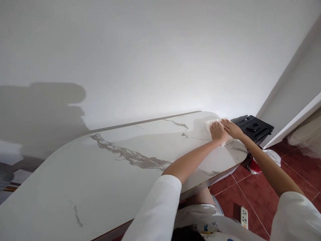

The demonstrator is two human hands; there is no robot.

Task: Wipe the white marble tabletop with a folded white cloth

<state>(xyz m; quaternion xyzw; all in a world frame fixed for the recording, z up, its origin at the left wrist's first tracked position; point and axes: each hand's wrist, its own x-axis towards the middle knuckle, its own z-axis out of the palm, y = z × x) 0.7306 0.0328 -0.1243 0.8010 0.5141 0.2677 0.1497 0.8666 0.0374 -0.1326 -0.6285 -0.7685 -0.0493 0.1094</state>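
Both hands lie on a white cloth (209,125) at the far right end of the counter (112,180), close to its rounded corner and near the edge that runs along the wall (150,50). The left hand (217,132) covers the middle of the cloth. The right hand (232,129) rests just beside it, on the cloth's right part. Neither grip is closed on anything: the fingers lie flat, palms down, pressing the cloth onto the marble-patterned top rather than pinching it. Only a corner of the cloth toward the wall edge and a strip toward the near edge show from under the hands.

This reads as a wipe made at full reach, with both arms nearly straight. At that stretch the pressure is likely light, so leaning the body in over the near edge would put more weight on the palms. The cloth does best spread out, not bunched, so its whole face meets the surface. Short overlapping passes that follow the curve of the corner would cover the rim as well as the flat.

A black case (253,129) stands just past the counter's right end, so a pass that overshoots could drag the cloth off the edge toward it. A power strip (243,217) lies on the red tiled floor (296,167) below. Whether the cloth is damp cannot be told; if it is, drips there are worth avoiding.
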